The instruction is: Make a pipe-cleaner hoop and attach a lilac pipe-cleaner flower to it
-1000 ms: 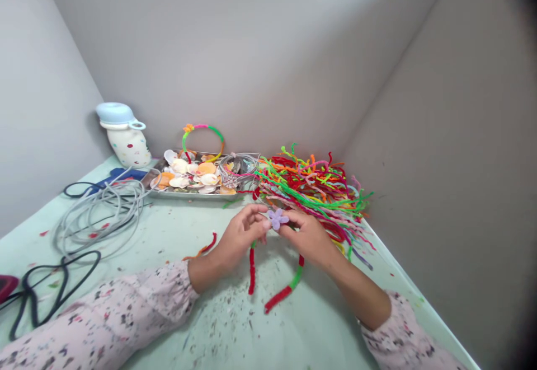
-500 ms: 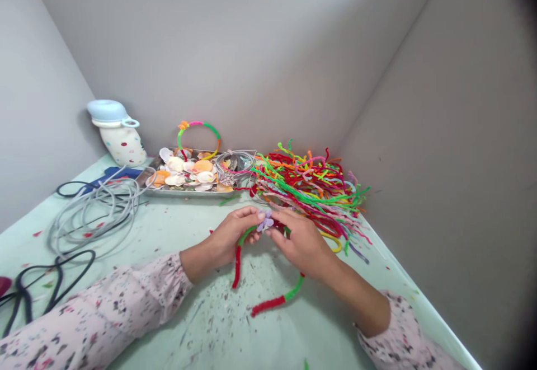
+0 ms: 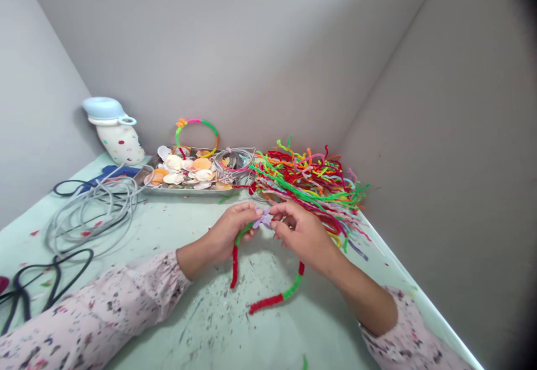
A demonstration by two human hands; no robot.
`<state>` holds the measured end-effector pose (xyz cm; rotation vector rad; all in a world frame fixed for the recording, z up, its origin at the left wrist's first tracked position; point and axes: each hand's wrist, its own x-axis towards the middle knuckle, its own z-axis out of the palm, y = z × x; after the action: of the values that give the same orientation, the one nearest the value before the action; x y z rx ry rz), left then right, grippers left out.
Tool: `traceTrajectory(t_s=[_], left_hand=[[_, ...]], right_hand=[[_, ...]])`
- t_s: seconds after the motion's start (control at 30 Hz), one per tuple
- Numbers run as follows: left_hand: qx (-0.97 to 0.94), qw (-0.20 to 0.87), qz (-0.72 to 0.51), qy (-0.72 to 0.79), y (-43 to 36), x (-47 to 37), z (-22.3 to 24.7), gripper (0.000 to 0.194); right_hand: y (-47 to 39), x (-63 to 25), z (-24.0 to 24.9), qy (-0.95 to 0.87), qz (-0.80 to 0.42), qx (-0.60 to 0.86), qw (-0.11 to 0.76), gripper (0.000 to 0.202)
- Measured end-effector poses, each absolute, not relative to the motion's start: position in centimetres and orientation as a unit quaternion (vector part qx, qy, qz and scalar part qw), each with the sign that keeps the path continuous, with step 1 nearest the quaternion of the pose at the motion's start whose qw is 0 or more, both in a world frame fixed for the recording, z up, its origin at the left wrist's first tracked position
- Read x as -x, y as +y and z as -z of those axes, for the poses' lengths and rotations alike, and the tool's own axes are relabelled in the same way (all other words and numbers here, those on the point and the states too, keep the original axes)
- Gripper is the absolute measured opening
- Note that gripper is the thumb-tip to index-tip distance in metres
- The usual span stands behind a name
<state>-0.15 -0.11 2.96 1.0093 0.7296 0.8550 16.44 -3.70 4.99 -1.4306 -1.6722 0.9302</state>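
Lilac flower [image 3: 263,218] pinched between left hand [image 3: 230,232] and right hand [image 3: 302,234] grips, above red-green band [image 3: 268,301]

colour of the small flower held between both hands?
Pale purple flower, pinched between left hand and right hand; head view.

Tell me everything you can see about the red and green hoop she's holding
The red and green hoop is a fuzzy band, apparently wrapped in pipe cleaners, in alternating red and green sections. It forms an open arch, its top pinched between the left hand and right hand, where a small purple flower sits. Its two ends hang down toward the pale green table; whether they touch it is unclear.
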Motion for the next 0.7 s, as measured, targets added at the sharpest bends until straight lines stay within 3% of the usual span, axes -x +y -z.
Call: traceTrajectory(t_s=[0.1,0.43,0.7], left_hand=[[-0.477,0.717,-0.386,0.331,-0.4,0.1,-3.2,0.022],[-0.507,0.709,-0.359,0.334,-1.2,-0.1,-3.2,0.025],[-0.504,0.729,-0.35,0.303,-1.6,-0.2,-3.4,0.025]], right_hand=[[-3.8,-16.4,-5.7,-0.656,-0.37,0.554,0.356,0.019],[-2.6,-17.5,-5.6,-0.51,-0.643,0.482,0.306,0.014],[-1.7,-18.5,-4.5,-0.443,-0.753,0.396,0.281,0.01]])
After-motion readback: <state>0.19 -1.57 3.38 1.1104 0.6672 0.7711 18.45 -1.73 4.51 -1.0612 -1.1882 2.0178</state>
